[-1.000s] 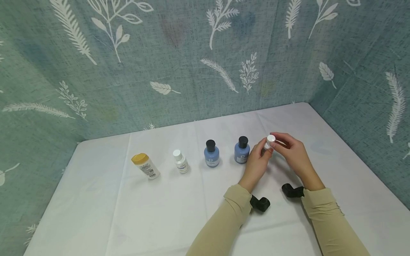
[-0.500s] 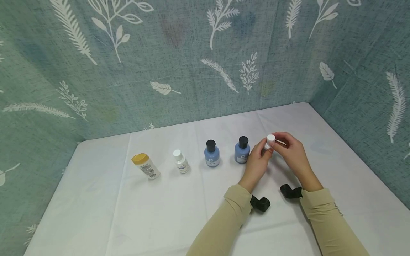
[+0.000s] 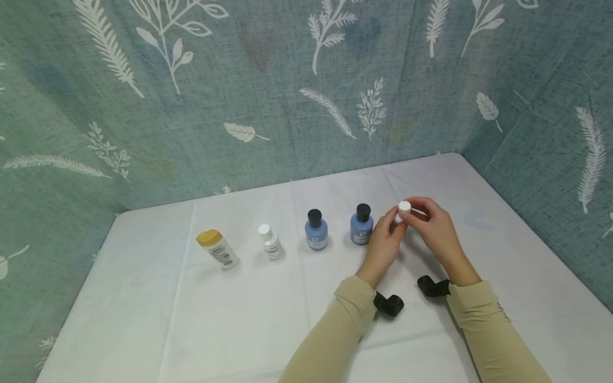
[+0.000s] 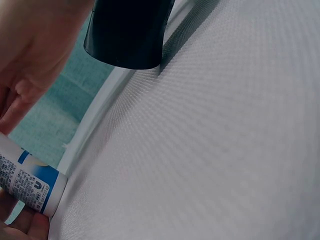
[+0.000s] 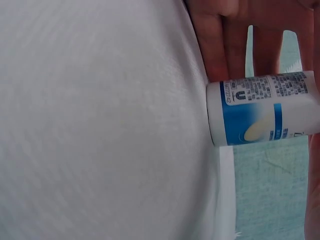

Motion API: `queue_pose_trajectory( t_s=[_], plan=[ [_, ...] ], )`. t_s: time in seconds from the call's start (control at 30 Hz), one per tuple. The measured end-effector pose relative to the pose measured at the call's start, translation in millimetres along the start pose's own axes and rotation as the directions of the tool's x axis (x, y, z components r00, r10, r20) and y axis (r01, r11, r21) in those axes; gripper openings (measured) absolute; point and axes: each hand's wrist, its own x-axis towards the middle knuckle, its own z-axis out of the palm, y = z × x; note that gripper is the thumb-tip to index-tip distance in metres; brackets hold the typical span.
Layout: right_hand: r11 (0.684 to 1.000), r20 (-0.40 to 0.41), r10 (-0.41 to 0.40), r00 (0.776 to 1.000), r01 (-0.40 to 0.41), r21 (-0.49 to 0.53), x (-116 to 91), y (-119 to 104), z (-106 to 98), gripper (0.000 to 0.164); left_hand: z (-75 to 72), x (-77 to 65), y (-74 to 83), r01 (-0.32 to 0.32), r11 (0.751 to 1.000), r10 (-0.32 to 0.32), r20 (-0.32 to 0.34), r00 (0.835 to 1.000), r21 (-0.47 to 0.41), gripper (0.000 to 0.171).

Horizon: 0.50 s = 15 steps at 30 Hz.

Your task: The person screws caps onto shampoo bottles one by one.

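A small white bottle with a blue label [image 5: 252, 112] stands upright on the white table, between the two hands. My left hand [image 3: 384, 243] grips the bottle's body from the left; its fingertips [image 4: 36, 227] show beneath the label in the left wrist view. At the white cap [image 3: 404, 206], my right hand [image 3: 437, 230] pinches with thumb and fingers. Most of the bottle is hidden by the hands in the head view. Just left of the left hand stands a blue bottle with a black cap [image 3: 362, 225].
Another blue bottle [image 3: 316, 232], a white bottle [image 3: 271, 243] and a white bottle with a yellow cap [image 3: 218, 249] stand in a row to the left. Black wrist mounts [image 3: 390, 305] jut from both sleeves. Green leaf-patterned cloth [image 3: 268, 106] rises behind the table [image 3: 249, 319].
My right wrist and sleeve have shifted slightly to the left, while the fingers stay at the cap. The left hand and the other bottles have not visibly moved.
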Motion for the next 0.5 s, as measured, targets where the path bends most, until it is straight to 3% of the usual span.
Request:
queue_pose_trajectory(
  t_s=[0.5],
  plan=[
    [0.998, -0.034, -0.035, 0.999, 0.033, -0.060, 2.4, 2.4, 2.3, 0.044, 1.2, 1.1, -0.3, -0.003, 1.000, 0.004, -0.005, 1.000, 0.008, 0.043]
  ],
)
